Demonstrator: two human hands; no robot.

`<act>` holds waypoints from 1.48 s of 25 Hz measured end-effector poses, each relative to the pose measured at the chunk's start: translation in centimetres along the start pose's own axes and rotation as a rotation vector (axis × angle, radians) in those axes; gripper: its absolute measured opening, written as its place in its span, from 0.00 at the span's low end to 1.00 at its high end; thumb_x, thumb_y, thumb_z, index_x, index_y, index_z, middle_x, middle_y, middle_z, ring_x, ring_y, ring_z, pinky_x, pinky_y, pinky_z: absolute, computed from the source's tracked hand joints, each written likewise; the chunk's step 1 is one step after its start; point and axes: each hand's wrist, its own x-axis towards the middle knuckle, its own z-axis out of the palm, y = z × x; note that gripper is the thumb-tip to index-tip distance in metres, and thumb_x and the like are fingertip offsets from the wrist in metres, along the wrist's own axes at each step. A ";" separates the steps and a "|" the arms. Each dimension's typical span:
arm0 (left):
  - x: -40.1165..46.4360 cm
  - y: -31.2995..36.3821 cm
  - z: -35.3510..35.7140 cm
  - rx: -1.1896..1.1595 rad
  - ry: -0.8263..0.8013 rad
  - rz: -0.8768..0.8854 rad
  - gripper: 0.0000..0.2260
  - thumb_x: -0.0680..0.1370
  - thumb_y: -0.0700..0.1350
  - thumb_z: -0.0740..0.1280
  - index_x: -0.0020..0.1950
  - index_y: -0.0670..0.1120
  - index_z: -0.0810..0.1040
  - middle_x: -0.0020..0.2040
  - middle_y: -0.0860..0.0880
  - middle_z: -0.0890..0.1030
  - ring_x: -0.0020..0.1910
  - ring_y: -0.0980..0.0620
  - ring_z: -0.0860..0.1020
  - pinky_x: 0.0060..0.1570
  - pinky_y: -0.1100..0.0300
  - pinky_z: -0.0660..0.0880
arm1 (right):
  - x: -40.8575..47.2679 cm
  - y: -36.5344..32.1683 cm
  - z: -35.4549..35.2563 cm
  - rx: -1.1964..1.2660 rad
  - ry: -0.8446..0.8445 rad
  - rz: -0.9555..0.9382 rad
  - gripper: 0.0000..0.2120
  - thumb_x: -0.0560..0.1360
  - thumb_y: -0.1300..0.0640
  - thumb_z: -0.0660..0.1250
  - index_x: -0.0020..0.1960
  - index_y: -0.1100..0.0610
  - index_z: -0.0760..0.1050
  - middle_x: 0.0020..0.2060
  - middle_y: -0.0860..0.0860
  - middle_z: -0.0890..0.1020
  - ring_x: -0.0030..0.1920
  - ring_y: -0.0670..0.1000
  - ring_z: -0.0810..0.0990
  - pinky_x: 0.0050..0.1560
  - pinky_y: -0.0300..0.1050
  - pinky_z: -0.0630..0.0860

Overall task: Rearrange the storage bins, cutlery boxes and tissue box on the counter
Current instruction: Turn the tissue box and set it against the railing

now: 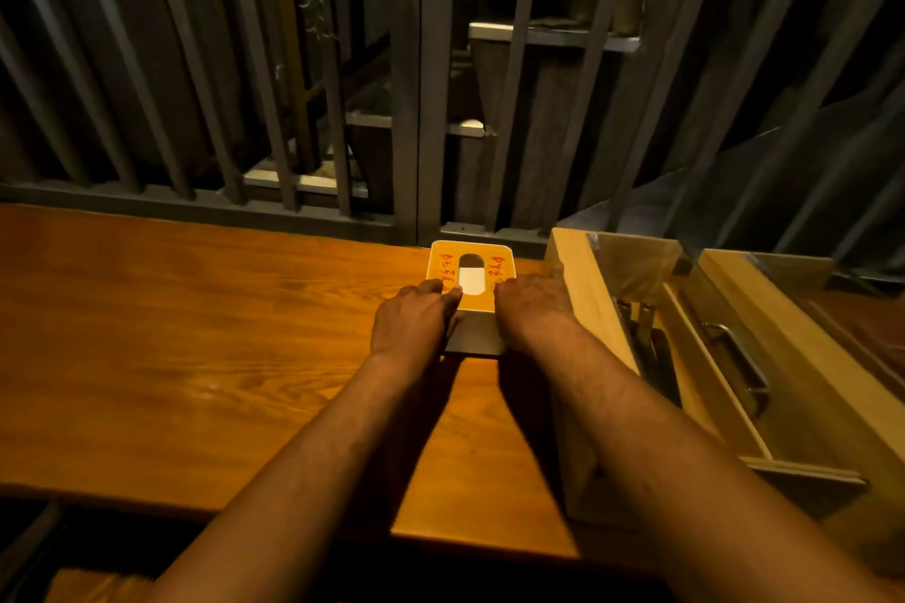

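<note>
A white tissue box (472, 277) with an oval slot and red writing on its lid stands at the far edge of the wooden counter (196, 333). My left hand (414, 321) grips its left side and my right hand (531, 309) grips its right side. Just to the right stands a pale wooden cutlery box (592, 299) with a clear lid; dark cutlery handles show inside it. A second wooden cutlery box (803, 357) lies beside it at the far right, partly cut off by the frame.
A grey metal railing (411, 113) with vertical bars runs along the counter's far edge. A metal handle (739, 367) lies between the two wooden boxes. The counter's near edge (294, 512) drops off in front of me.
</note>
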 end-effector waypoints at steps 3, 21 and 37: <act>4.2 -0.7 1.5 -0.030 0.010 -0.004 0.20 0.82 0.53 0.60 0.74 0.56 0.67 0.73 0.47 0.70 0.65 0.43 0.74 0.53 0.51 0.77 | 4.2 0.4 1.0 0.024 0.033 0.042 0.15 0.74 0.52 0.67 0.60 0.52 0.75 0.57 0.54 0.81 0.62 0.59 0.76 0.72 0.68 0.56; 15.2 -1.7 6.4 -0.058 0.057 -0.060 0.28 0.80 0.48 0.65 0.77 0.56 0.59 0.77 0.47 0.64 0.66 0.41 0.74 0.53 0.48 0.78 | 15.6 2.9 3.0 0.078 0.107 0.071 0.26 0.73 0.50 0.71 0.68 0.55 0.68 0.62 0.55 0.78 0.64 0.60 0.75 0.70 0.66 0.63; 2.3 5.8 -3.4 -0.368 0.137 0.146 0.19 0.79 0.51 0.63 0.71 0.55 0.71 0.71 0.48 0.73 0.69 0.47 0.69 0.65 0.51 0.67 | -6.7 11.0 0.1 0.825 0.156 0.037 0.25 0.74 0.44 0.68 0.70 0.44 0.69 0.69 0.50 0.73 0.68 0.53 0.72 0.65 0.50 0.69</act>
